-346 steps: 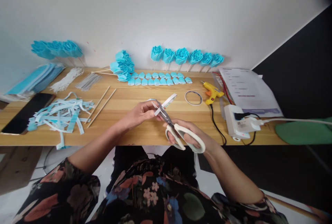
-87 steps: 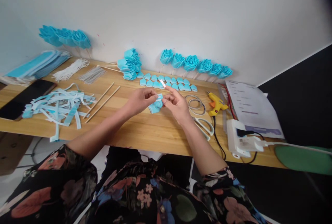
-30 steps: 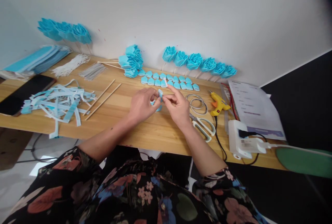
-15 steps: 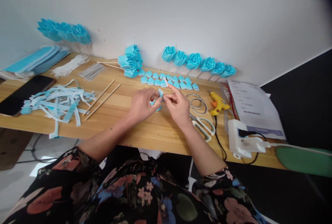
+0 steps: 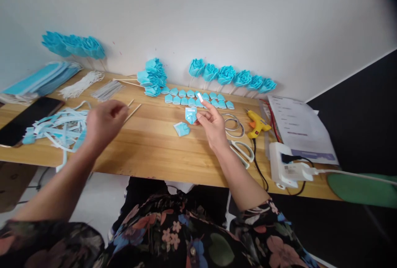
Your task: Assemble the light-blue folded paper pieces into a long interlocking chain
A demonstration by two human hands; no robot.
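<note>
My right hand [image 5: 212, 125] pinches a folded light-blue fabric petal [image 5: 191, 115] between thumb and finger. A small white strip or wrap [image 5: 200, 97] shows at its raised index fingertip. On the wood in front of that hand lies another folded blue piece [image 5: 181, 129]. My left hand [image 5: 106, 121] is curled closed and slightly blurred, above the pile of cut blue-and-white strips [image 5: 58, 125] and beside two wooden sticks [image 5: 132, 113]. Whatever its fingers hold, if anything, is hidden. Behind my right hand, folded blue petals [image 5: 184, 101] lie in two rows.
Blue fabric flowers on sticks [image 5: 226, 75] lean along the wall. To the right are tape rings [image 5: 235, 125], scissors [image 5: 243, 152], a yellow glue gun [image 5: 258, 124], a power adapter [image 5: 281, 168] and papers [image 5: 302, 129]. A phone [image 5: 27, 119] and stacked masks [image 5: 43, 78] sit left.
My left hand has let go of the petal and swung left toward the strips and sticks. The petal stays in my right hand, and its printed side now shows.
</note>
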